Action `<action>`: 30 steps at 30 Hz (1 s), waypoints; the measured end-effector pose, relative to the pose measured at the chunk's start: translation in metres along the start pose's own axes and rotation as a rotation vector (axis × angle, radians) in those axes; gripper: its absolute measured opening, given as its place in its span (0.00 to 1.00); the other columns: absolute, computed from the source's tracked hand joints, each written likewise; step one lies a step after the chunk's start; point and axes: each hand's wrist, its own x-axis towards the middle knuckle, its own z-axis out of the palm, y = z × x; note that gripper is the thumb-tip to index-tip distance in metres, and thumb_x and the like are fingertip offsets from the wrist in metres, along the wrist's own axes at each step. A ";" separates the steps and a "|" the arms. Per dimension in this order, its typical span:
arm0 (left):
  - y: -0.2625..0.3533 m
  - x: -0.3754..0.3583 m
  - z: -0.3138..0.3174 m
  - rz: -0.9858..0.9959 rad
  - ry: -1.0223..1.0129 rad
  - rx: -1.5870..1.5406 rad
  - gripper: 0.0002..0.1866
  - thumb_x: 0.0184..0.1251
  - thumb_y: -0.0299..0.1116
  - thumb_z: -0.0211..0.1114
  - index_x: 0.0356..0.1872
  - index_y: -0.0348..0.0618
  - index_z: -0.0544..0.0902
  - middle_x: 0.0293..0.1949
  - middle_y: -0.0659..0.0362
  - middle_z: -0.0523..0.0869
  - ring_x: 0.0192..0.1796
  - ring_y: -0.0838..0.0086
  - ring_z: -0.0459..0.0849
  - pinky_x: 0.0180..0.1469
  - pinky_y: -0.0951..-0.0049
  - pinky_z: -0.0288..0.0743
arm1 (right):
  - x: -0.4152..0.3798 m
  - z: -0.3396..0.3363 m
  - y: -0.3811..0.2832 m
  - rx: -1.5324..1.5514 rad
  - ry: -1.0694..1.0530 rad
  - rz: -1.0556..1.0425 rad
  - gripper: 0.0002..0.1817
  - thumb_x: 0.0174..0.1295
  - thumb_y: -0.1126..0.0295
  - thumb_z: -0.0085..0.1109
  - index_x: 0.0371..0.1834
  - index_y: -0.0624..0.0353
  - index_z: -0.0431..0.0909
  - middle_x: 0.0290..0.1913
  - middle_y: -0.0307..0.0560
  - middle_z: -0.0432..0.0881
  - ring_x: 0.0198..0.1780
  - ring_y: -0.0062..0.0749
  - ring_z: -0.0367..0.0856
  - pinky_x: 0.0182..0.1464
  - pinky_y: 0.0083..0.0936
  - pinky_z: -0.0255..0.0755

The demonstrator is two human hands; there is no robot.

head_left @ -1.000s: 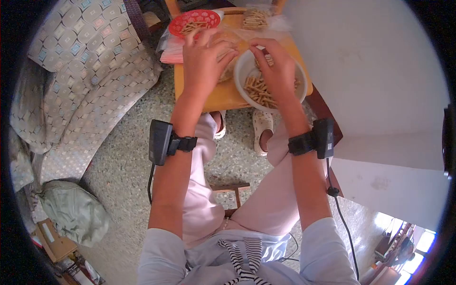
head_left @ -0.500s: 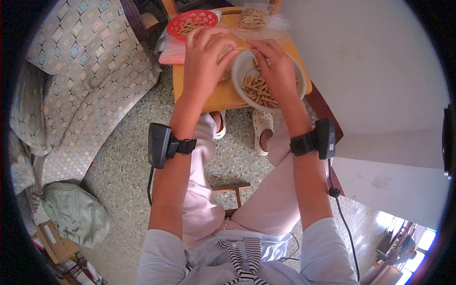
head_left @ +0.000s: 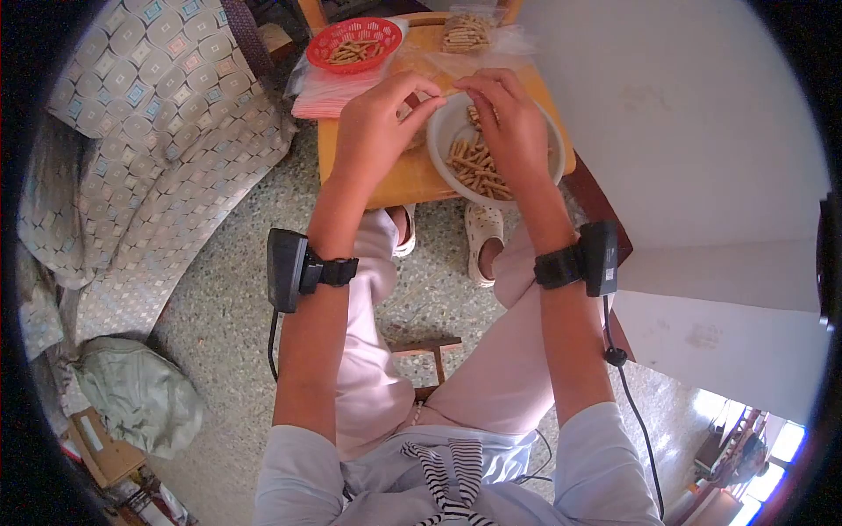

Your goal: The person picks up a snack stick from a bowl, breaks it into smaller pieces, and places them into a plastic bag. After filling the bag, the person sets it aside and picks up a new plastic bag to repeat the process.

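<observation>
Above a wooden chair seat, my left hand (head_left: 379, 123) and my right hand (head_left: 507, 118) face each other with thumbs and fingers pinched. Their fingertips almost meet, and what they pinch is too small or too clear to make out. My right hand is over a white bowl (head_left: 438, 158) of short tan sticks (head_left: 476, 165). Beyond my left hand stands a red basket (head_left: 317, 39) with more such sticks (head_left: 353, 53). Partly hidden behind my left hand, something in clear plastic (head_left: 416, 140) lies on the seat.
The wooden seat (head_left: 355, 188) carries a stack of clear, pink-edged plastic bags (head_left: 324, 101) under the basket. A clear bag of sticks (head_left: 467, 33) lies at its back. A patterned cloth-covered piece (head_left: 167, 131) stands left, a white wall (head_left: 667, 131) right.
My left hand's raised fingers have curled down into a pinch, and the hand has shifted slightly left and toward me. My right hand has barely moved.
</observation>
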 end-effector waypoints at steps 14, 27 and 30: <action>-0.023 0.004 -0.007 -0.049 0.330 0.211 0.09 0.59 0.31 0.72 0.41 0.46 0.85 0.36 0.58 0.88 0.35 0.69 0.86 0.37 0.72 0.78 | -0.013 0.008 0.024 -0.143 -0.249 0.217 0.13 0.61 0.63 0.61 0.47 0.51 0.82 0.47 0.52 0.82 0.47 0.49 0.82 0.47 0.43 0.76; -0.023 0.004 -0.003 -0.051 0.173 0.341 0.10 0.61 0.39 0.67 0.36 0.44 0.85 0.40 0.55 0.86 0.47 0.56 0.81 0.49 0.60 0.75 | -0.031 0.009 0.019 -0.484 -0.599 0.055 0.11 0.56 0.62 0.62 0.42 0.41 0.86 0.45 0.50 0.84 0.53 0.50 0.80 0.60 0.55 0.66; -0.022 0.003 -0.003 -0.067 0.161 0.315 0.10 0.62 0.39 0.67 0.36 0.44 0.85 0.39 0.55 0.86 0.47 0.56 0.81 0.48 0.60 0.75 | -0.024 0.010 0.017 -0.482 -0.655 0.114 0.10 0.55 0.62 0.63 0.41 0.41 0.85 0.40 0.44 0.85 0.53 0.46 0.79 0.58 0.55 0.64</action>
